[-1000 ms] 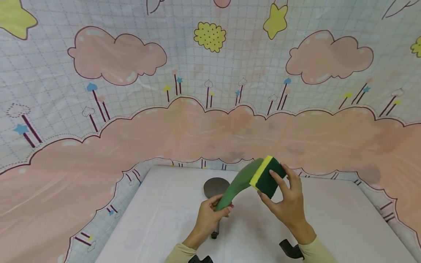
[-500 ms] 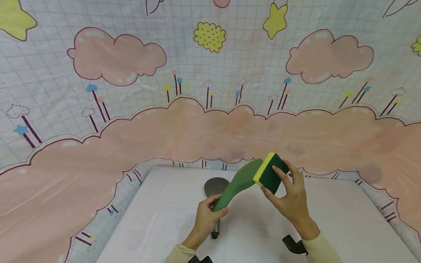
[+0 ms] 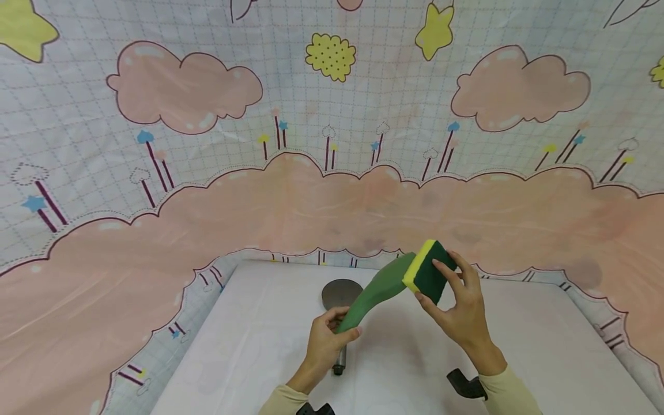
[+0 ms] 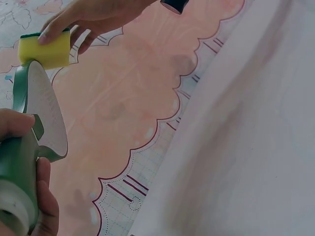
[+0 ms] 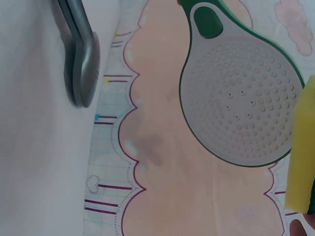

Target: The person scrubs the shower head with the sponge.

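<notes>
Pink printed cloth backdrop (image 3: 332, 213), clouds and stars, fills the far side; white table (image 3: 233, 351) below it. Aslant above the table, off its surface: green plastic paddle-shaped shower head (image 3: 381, 282). My left hand (image 3: 323, 349) grips its handle, thumb and fingers wrapped round. Risk, as I judge it: hold is low on the handle, so a hard push near the far rim could twist the head in my grasp. Looks: smooth green back, upward; pale grey spray face (image 5: 236, 103) dotted with small nozzles, oval green button (image 5: 207, 22) at the neck. Dark grey round-headed shower head (image 3: 339, 293) lies on the table beyond. My right hand (image 3: 461, 317) pinches the yellow-and-dark-green block sponge (image 3: 432, 268); yellow side appears to meet the green rim. Thumb-and-fingertip hold, so a snag could pull the sponge loose.
</notes>
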### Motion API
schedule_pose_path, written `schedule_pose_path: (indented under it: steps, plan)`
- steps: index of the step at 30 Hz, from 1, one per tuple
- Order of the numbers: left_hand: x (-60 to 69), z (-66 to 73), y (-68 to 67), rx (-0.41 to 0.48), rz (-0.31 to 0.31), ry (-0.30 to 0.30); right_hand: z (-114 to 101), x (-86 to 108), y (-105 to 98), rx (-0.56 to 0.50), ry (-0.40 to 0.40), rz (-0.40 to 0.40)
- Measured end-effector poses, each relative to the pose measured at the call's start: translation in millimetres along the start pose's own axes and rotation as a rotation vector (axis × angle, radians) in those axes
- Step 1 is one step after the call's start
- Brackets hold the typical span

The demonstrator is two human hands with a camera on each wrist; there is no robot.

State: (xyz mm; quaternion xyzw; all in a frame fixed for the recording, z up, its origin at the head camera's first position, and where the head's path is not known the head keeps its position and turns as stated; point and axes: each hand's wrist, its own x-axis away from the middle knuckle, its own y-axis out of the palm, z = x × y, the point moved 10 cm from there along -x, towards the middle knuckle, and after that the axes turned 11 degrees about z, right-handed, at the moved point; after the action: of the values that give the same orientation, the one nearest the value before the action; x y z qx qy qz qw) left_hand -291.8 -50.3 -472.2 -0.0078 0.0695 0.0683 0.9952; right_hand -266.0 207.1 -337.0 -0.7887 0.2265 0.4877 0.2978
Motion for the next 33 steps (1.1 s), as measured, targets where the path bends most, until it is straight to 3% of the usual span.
schedule_pose_path:
  steps: [5, 16, 25, 33]
  plan:
    - [-1.1, -1.4, 0.9, 0.001, -0.001, -0.009, -2.1, 4.0, 4.5, 0.014, 0.007, -0.073]
    - [0.6, -4.7, -5.7, -0.012, -0.011, -0.026, -10.6, 3.8, 0.6, 0.01, -0.051, -0.103]
    - [1.4, -2.7, -5.1, 0.086, -0.055, -0.022, 3.7, -2.0, -4.1, -0.015, 0.025, -0.131]
    - [-0.4, -3.8, -5.7, 0.085, -0.072, -0.021, 8.6, -6.5, -5.3, -0.04, 0.062, -0.135]
